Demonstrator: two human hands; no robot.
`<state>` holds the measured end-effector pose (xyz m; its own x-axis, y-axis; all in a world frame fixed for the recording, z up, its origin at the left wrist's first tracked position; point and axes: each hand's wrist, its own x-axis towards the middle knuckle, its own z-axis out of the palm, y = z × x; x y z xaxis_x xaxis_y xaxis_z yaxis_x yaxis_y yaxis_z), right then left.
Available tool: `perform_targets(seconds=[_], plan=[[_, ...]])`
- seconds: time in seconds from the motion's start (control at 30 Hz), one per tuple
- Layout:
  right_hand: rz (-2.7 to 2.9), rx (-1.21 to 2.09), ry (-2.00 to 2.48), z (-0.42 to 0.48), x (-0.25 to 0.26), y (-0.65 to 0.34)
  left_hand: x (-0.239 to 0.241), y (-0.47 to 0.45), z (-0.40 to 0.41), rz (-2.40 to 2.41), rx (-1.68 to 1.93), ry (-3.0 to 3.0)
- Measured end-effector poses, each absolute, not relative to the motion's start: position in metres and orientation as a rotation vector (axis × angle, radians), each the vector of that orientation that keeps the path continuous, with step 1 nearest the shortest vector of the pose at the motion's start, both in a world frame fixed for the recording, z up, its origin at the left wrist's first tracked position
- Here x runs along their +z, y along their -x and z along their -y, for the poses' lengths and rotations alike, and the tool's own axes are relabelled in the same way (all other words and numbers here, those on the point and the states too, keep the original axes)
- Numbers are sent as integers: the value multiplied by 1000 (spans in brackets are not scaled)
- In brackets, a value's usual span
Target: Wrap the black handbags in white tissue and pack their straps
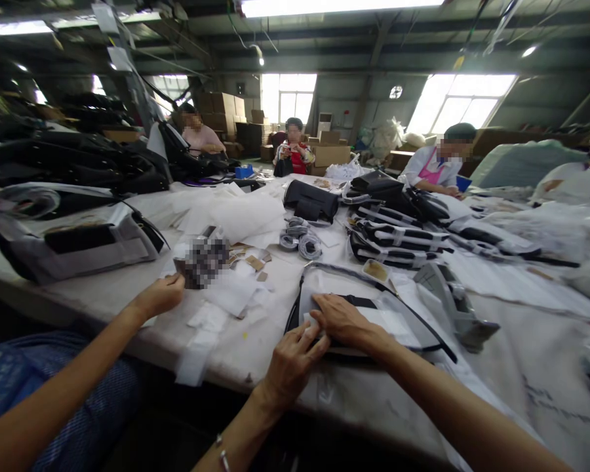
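Taking the black bag (362,302) under my hands as the dial's centre, a paper-wrapped bag (86,252) is lying toward ten o'clock, probably set before my neighbour to be within easy reach. At nine, a co-worker's hand (161,296) is hovering by the table edge, fingertips gathered; I can't tell what they are pinching. Loose paper sheets (248,213) are spreading toward ten and eleven, and wrapped coils (301,239) are sitting at eleven, seemingly grouped to keep them together.

My left hand (291,359) is bearing on the bag's near left corner from about eight o'clock, fingers bent and drawn together; I can't tell whether they are pinching the white wrapping there. My right hand (343,320) is lying palm down over the left part, fingers close together and pressing, likely to keep the covering from slipping; my thumb is hidden. The bag is resting flat on the table (270,321) right in front of me, its strap (344,273) arching around the far side, perhaps to leave the middle clear, while white paper (396,324) is covering its right half.

A small dish (376,270) is standing at twelve, wrapped bags (398,242) are piling up at one, perhaps to save room, and a grey tape holder (452,298) is sitting at three, handy for my right side.
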<state>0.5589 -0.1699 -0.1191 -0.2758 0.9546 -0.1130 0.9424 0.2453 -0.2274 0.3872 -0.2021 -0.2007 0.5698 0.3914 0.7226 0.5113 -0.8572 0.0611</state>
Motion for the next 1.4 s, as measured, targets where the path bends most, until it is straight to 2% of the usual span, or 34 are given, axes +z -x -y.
perform_targets(seconds=[0.37,0.83,1.17,1.4], plan=[[2261,482,2103,123,-116,-551,-205,-388,201,764,-1176,2603],[2085,679,1846,100,-143,-570,-202,-388,204,724,-1220,2532],[1625,458,2181,82,-160,-595,-202,-389,203,762,-1232,2574],[1584,535,2280,79,-165,-590,-205,-389,203,777,-1221,2575]])
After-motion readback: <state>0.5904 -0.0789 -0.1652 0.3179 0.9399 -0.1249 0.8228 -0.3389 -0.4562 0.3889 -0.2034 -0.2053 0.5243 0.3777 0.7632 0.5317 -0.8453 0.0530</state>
